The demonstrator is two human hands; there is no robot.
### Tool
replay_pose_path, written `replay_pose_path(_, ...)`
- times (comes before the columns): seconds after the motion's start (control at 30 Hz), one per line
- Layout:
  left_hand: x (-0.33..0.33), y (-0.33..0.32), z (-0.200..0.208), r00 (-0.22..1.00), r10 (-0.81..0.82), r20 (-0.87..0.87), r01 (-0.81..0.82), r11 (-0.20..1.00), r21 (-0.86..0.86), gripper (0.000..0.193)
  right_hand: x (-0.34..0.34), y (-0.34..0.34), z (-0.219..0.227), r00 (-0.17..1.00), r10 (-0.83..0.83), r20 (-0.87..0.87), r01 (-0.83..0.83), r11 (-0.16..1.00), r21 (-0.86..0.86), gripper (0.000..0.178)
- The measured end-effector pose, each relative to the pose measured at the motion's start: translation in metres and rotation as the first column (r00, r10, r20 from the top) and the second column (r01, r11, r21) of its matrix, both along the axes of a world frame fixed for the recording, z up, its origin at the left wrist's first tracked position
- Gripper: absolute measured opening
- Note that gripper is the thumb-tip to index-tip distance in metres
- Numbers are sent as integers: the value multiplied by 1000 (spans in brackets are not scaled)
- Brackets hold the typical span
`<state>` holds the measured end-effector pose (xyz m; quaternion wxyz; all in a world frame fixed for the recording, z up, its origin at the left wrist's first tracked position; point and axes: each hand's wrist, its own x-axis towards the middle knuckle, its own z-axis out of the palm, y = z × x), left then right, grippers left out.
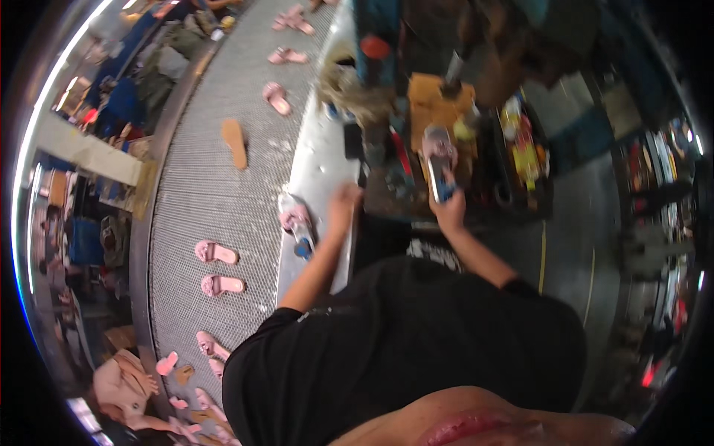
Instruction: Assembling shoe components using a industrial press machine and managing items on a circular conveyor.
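My right hand [448, 213] is closed round the heel end of a pink slide sandal [437, 143], where a pale and blue piece, seemingly a shoe last, shows. The sandal's toe end points away from me, over a tan pad [428, 97] on the machine's bench. My left hand [346, 202] is at the right edge of the metal ledge, beside a narrow dark thing; its fingers are blurred. Left of that forearm, a second pink sandal [294, 217] with a similar blue-marked piece [303, 246] lies on the ledge.
A ridged grey conveyor [253, 186] runs along my left, carrying several pink sandals [216, 251] and a tan sole [234, 143]. Beyond the hands stands a dark machine [513, 52]. A bin of yellow and red containers [524, 149] sits right of the bench. Another person's arm [123, 386] shows lower left.
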<state>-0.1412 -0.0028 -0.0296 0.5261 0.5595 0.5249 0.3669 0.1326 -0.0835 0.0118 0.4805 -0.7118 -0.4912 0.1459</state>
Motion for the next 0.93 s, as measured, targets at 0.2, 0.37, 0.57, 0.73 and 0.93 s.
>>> replay_pose_path(0.2,-243,21,-31,380,536,-754,-517,799,307,73,27,66,-29,966,30,255,-62,991,118,71)
replay_pose_path(0.37,-327,-52,-47,167,1,-986,-678,726,-114,92,34,79,-33,957,-26,289,-25,985,172,63)
replay_pose_path(0.57,-291,-87,-63,247,198,-949,-646,763,-9,96,63,110,-54,851,-76,520,212,955,-209,53)
replay_pose_path(0.73,-281,-95,-77,286,313,-906,-647,761,59,96,68,107,-53,925,-85,370,147,978,-145,67)
replay_pose_path(0.93,-312,-74,-77,317,434,-843,-635,758,150,97,39,69,-36,926,-30,377,-11,994,106,101)
